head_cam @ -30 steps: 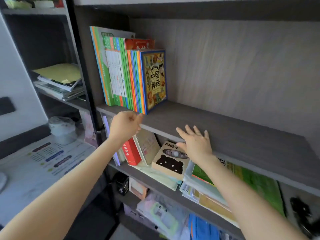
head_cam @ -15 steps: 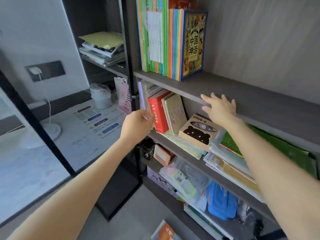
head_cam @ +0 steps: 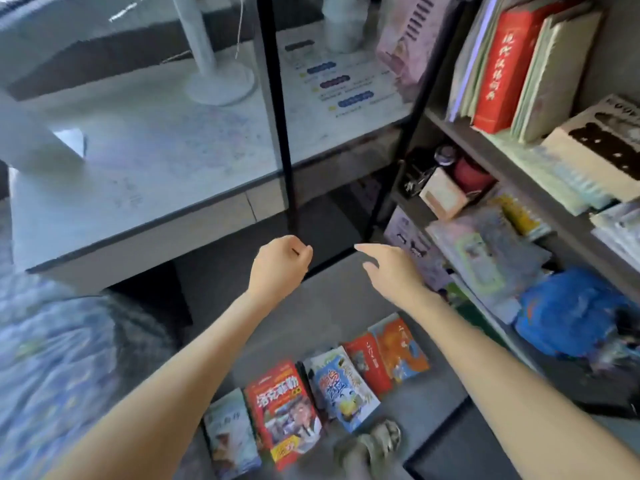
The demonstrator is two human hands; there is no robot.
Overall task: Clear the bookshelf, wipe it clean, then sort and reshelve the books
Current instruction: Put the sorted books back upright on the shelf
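Several books lie face up in a row on the grey floor: a red-covered one (head_cam: 284, 410), a blue and white one (head_cam: 337, 386), a red one (head_cam: 367, 363) and an orange one (head_cam: 400, 349). My left hand (head_cam: 280, 263) hangs above them with fingers loosely curled and holds nothing. My right hand (head_cam: 388, 268) is beside it, fingers stretched out toward the left, also empty. The bookshelf (head_cam: 519, 168) stands at the right, with a red book (head_cam: 502, 64) upright among others on its upper visible shelf.
A white desk (head_cam: 138, 161) with a lamp base (head_cam: 221, 81) fills the upper left, behind a black post (head_cam: 280, 133). Lower shelves hold a blue pouch (head_cam: 568, 313), plastic sleeves and small boxes. A sandalled foot (head_cam: 374, 445) stands by the books.
My view has swung down from the upper shelf to the floor. Both hands have left the shelf edge and dropped to hang over the books on the floor.
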